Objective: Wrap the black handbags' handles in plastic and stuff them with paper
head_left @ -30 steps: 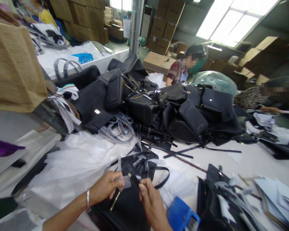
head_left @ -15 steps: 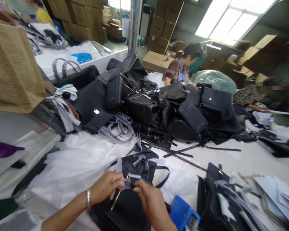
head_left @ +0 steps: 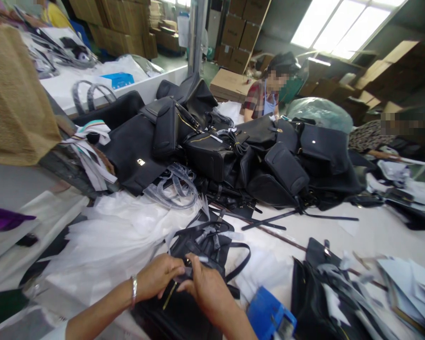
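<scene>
A black leather backpack [head_left: 177, 307] lies on the table in front of me, with a short gold zipper [head_left: 169, 295] and thin straps. Over its upper part, my left hand [head_left: 163, 276] pinches a translucent plastic strip [head_left: 187, 274]. Close against it, my right hand [head_left: 208, 288] is closed on the same strip with thumb and forefinger, near a small gold buckle. The fingers partly hide the strip. Above the hands lies a looped black handle [head_left: 212, 226] with plastic film on parts of it.
Piled black bags [head_left: 205, 156] stretch across the far side. White wrapping sheets [head_left: 116, 236] lie left, and a blue tape dispenser [head_left: 267, 311] stands right of the backpack. Another black bag [head_left: 304, 293] is farther right. A co-worker [head_left: 258, 99] is beyond the pile.
My right hand has moved slightly left and up, its thumb and fingers now nearer my left fingertips. The plastic strip between the hands shows less. The view has shifted a little.
</scene>
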{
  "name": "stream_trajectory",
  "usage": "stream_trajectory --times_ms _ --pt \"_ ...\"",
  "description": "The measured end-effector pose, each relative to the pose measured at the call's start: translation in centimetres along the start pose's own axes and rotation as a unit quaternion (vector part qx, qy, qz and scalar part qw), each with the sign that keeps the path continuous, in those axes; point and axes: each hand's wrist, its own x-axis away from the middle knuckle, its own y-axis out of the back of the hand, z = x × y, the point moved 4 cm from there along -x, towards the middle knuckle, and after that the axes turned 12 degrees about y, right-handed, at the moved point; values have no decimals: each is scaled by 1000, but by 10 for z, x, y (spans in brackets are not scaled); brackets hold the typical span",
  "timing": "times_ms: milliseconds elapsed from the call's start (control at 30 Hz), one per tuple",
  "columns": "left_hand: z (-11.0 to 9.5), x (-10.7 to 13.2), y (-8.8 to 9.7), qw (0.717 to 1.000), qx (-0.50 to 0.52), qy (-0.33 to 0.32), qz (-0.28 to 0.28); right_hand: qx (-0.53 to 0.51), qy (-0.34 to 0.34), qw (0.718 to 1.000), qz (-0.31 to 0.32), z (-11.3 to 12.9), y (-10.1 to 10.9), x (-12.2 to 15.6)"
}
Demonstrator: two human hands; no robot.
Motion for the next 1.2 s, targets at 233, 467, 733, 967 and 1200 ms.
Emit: stream_trajectory --times_ms 233,467,733,967,1200 --pt "-7 6 12 999 -38 2 -39 -55 -39 998 -7 -14 10 20" --pt "-3 20 7 975 -180 -59 -116 5 -102 995 12 -13 -2 25" --pt "12 39 13 974 -206 -27 -93 -16 -72 997 20 -3 -11 21" --pt "-3 33 14 980 -182 -18 -83 -95 -56 994 13 4 -1 17" --pt "-10 25 7 994 -95 35 -42 -155 -40 987 6 11 -11 3"
